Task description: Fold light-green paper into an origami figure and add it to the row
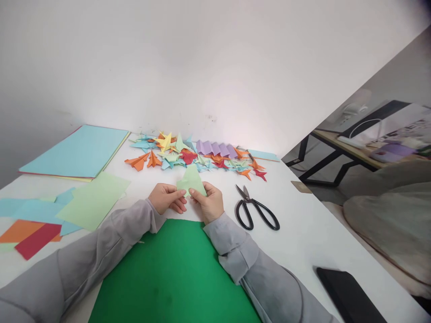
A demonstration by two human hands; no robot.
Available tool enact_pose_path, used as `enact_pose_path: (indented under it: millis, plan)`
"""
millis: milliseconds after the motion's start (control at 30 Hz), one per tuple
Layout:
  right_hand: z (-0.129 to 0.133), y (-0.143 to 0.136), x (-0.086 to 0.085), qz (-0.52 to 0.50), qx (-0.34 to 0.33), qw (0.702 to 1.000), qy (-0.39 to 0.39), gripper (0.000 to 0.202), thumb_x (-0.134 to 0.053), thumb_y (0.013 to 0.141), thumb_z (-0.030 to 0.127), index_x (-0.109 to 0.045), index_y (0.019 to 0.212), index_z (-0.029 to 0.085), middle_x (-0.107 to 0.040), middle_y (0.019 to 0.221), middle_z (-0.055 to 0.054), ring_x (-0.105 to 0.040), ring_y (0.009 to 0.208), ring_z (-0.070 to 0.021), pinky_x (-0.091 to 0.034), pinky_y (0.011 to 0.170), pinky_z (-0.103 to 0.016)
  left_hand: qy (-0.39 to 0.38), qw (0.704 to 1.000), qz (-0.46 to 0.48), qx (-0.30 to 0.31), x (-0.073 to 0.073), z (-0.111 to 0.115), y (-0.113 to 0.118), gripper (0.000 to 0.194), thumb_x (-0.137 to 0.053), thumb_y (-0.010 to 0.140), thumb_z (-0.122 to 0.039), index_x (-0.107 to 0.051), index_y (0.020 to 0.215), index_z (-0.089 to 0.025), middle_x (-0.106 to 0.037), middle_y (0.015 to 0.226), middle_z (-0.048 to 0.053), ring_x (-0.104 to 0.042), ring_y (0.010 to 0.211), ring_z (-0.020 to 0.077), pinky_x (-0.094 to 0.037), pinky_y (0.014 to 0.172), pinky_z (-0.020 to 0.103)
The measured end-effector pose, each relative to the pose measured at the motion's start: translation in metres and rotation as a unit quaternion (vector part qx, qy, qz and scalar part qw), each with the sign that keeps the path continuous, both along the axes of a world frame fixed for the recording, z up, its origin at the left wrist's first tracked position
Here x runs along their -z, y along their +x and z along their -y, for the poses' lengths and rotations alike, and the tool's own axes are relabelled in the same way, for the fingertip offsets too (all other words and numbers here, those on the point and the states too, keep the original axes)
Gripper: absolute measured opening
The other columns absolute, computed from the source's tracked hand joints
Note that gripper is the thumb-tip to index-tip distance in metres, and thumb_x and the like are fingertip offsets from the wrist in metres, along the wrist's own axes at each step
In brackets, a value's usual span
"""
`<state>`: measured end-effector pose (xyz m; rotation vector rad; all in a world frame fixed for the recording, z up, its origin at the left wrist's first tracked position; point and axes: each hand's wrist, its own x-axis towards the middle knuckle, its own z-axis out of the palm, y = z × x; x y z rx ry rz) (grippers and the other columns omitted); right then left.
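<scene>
Light-green folded paper (pixel 191 177), 1 piece, was pinched by the bare left hand (pixel 166 198) and right hand (pixel 211 202). Black-handled metal scissors (pixel 247 200), 1 pair, lay on the white table (pixel 292 242) before an off-white wall (pixel 215 67).

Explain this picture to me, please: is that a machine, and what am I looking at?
There is no machine, only a person's bare left hand and right hand. The one picture comes from a camera worn on that person's head, looking forward and down, so grey sleeves reach in from below. Both hands hold a small pale-green paper. On the white table lie folded shapes in many colours, scissors, stacked sheets, loose pieces and a dark-green sheet.
</scene>
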<state>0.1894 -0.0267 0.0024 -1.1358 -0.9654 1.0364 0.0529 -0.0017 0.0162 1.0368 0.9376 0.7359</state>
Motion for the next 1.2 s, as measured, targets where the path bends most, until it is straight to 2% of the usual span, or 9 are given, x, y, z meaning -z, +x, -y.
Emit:
enact_pose_path:
  millis: [267,533,767,1000,1200]
  plan:
    - [0.000,0.000,-0.002,-0.013,-0.055,0.998,-0.013,0.026,-0.074,0.051,0.027,-0.059,0.069,0.015,-0.057,0.051,0.005,-0.046,0.041,-0.0080,-0.039,0.043,-0.022,0.031,0.999,-0.004,0.028,0.003,0.000,-0.003,0.037,-0.075,0.051,-0.042,-0.059,0.051,-0.008,-0.059,0.040,0.006,-0.055,0.034,0.0126,-0.045,0.034,0.021]
    - [-0.002,0.003,-0.001,-0.055,-0.073,0.995,-0.026,0.030,-0.076,0.046,0.025,-0.060,0.070,0.015,-0.059,0.055,0.005,-0.047,0.045,-0.0081,-0.039,0.044,-0.021,-0.007,1.000,0.012,0.022,-0.007,0.003,-0.001,0.041,-0.072,0.053,-0.046,-0.058,0.049,-0.008,-0.059,0.041,0.007,-0.056,0.035,0.0149,-0.045,0.034,0.023]
    - [-0.003,0.003,-0.001,-0.116,-0.063,0.990,-0.039,0.031,-0.076,0.050,0.027,-0.062,0.074,0.015,-0.062,0.061,0.002,-0.052,0.045,-0.0083,-0.038,0.040,-0.020,0.007,0.998,0.036,0.043,-0.004,0.002,-0.002,0.040,-0.071,0.055,-0.045,-0.059,0.052,-0.007,-0.058,0.040,0.006,-0.056,0.036,0.0142,-0.045,0.035,0.022]
    - [-0.002,0.003,0.000,-0.082,-0.085,0.993,-0.014,0.021,-0.073,0.055,0.027,-0.061,0.066,0.014,-0.058,0.048,0.003,-0.049,0.042,-0.0086,-0.038,0.040,-0.020,-0.006,0.999,0.045,0.018,-0.004,0.004,0.000,0.040,-0.072,0.055,-0.043,-0.058,0.053,-0.006,-0.061,0.049,0.007,-0.058,0.039,0.0146,-0.046,0.035,0.023]
    - [-0.004,0.005,0.004,-0.049,-0.080,0.995,-0.029,0.022,-0.075,0.052,0.026,-0.057,0.059,0.014,-0.053,0.041,0.005,-0.045,0.036,-0.0083,-0.035,0.039,-0.021,0.061,0.997,0.045,0.025,0.006,0.001,-0.002,0.037,-0.076,0.051,-0.039,-0.059,0.067,-0.010,-0.061,0.047,0.003,-0.059,0.043,0.0145,-0.050,0.041,0.024]
